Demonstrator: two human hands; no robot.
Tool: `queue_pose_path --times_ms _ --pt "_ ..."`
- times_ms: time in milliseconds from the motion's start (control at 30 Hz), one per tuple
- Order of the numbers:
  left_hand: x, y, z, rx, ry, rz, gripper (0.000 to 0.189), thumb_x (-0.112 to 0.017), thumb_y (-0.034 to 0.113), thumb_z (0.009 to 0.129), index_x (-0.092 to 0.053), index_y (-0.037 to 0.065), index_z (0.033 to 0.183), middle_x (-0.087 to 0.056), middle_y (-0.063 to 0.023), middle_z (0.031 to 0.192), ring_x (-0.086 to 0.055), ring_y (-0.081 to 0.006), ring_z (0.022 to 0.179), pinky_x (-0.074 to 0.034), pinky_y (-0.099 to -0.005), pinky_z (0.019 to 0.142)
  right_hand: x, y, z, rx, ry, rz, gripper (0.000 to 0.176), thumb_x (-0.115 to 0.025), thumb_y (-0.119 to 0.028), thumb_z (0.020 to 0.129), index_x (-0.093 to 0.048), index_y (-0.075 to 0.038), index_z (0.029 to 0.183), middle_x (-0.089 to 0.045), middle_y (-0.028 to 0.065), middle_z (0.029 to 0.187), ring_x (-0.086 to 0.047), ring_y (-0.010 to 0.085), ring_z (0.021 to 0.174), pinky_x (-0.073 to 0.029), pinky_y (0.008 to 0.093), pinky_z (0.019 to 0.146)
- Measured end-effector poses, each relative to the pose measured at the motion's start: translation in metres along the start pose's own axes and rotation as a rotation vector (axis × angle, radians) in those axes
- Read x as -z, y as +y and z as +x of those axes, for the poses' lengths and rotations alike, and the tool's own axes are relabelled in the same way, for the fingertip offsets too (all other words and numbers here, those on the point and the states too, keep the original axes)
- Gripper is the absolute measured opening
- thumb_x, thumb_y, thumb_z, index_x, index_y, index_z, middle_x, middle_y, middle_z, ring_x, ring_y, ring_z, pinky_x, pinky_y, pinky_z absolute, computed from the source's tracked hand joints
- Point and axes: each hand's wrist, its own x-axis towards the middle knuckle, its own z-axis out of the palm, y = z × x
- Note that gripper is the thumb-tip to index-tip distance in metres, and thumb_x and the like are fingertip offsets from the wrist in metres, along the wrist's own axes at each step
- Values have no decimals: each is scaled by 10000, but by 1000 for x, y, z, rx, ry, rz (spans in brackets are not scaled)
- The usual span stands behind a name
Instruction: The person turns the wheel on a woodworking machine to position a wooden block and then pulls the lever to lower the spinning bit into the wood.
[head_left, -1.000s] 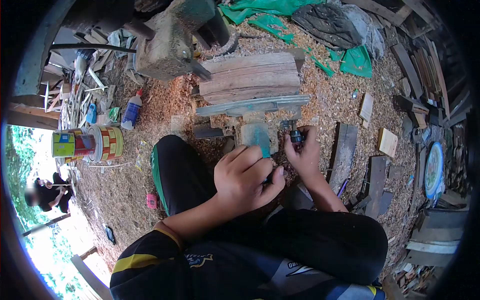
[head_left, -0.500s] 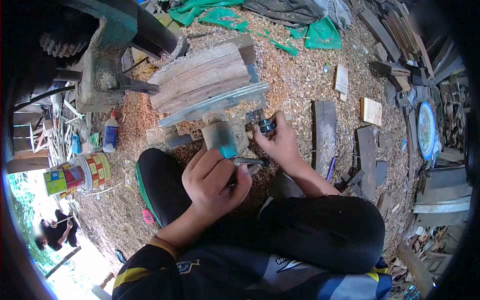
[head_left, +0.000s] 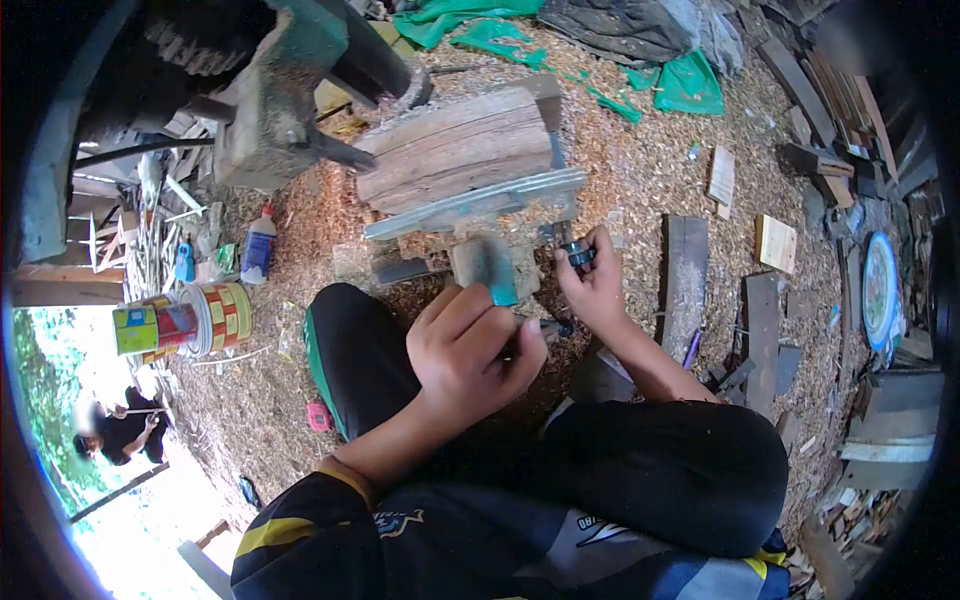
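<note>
My left hand point(head_left: 465, 345) is closed round a dark metal tool point(head_left: 545, 326) whose end sticks out to the right of the fist. My right hand point(head_left: 592, 280) pinches a small black round object point(head_left: 579, 254) between thumb and fingers. Between and just beyond the hands stands a block with a turquoise side point(head_left: 503, 278). Behind it a long grey-blue strip point(head_left: 470, 203) lies along the front of a large wooden slab point(head_left: 455, 150). What my left palm covers is hidden.
A machine point(head_left: 275, 120) stands at the upper left. Further down are a glue bottle point(head_left: 258, 246), patterned buckets point(head_left: 215, 318) and a pink tape measure point(head_left: 319, 417). Dark boards point(head_left: 684, 280) and a purple pen point(head_left: 692, 348) lie right. A person point(head_left: 130, 430) is at the far left.
The whole view has shifted, so the scene sits further right. Both hands keep their holds, with little change relative to the block and slab.
</note>
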Motion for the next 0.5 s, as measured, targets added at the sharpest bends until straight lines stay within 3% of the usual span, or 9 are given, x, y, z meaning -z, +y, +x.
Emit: queue_pose_path --times_ms 167,267,333,500 --pt "-2 -3 -3 -21 33 -18 272 -800 76 731 -532 99 696 -468 -56 686 -489 -247 538 -413 -376 484 -1 2 -1 -27 -17 17 358 -760 -142 956 -414 -59 930 -497 -16 682 -420 20 587 -330 240 479" --pt "-2 -2 -4 -21 37 -3 277 -809 84 728 -533 97 706 -483 -54 698 -497 -244 542 -419 -372 486 -7 1 -1 -75 8 186 333 -736 -123 973 -410 -70 930 -460 -46 705 -392 7 603 -312 231 487" --pt "-2 -2 -4 -18 36 2 274 -811 86 727 -538 96 711 -489 -54 703 -500 -243 543 -420 -371 487 -6 -10 -3 -130 2 231 278 -664 -92 1024 -409 -88 913 -391 -69 735 -351 9 654 -277 217 535" --pt "-1 -3 -4 -31 44 -8 264 -815 94 725 -551 93 720 -497 -54 709 -504 -242 544 -425 -370 490 -7 0 -3 -117 3 260 275 -671 -84 1018 -411 -86 928 -405 -67 744 -361 6 655 -292 216 529"
